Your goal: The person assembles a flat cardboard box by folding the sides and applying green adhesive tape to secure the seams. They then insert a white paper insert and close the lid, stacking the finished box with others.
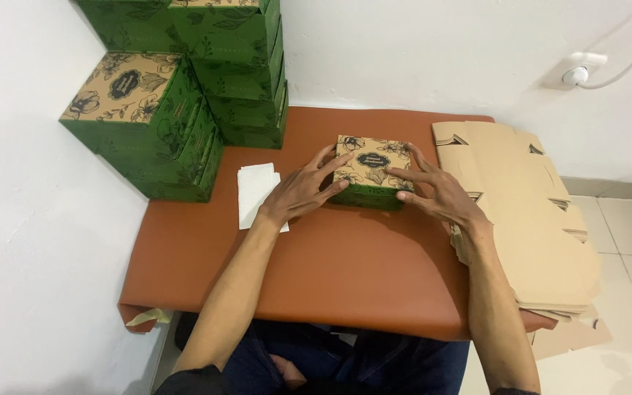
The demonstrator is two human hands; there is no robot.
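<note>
A small closed box (371,162) with green sides and a tan floral lid sits near the middle of the orange-brown table (330,278). My left hand (301,189) lies against its left side, fingers spread over the lid's edge. My right hand (437,190) presses on the right side, fingers reaching onto the lid. Both hands clasp the box from either side.
Stacks of matching green boxes (184,95) fill the table's far left corner. A white paper sheet (257,192) lies left of my left hand. A pile of flat tan cardboard blanks (528,219) covers the right edge. White walls and a wall socket (578,73) stand behind.
</note>
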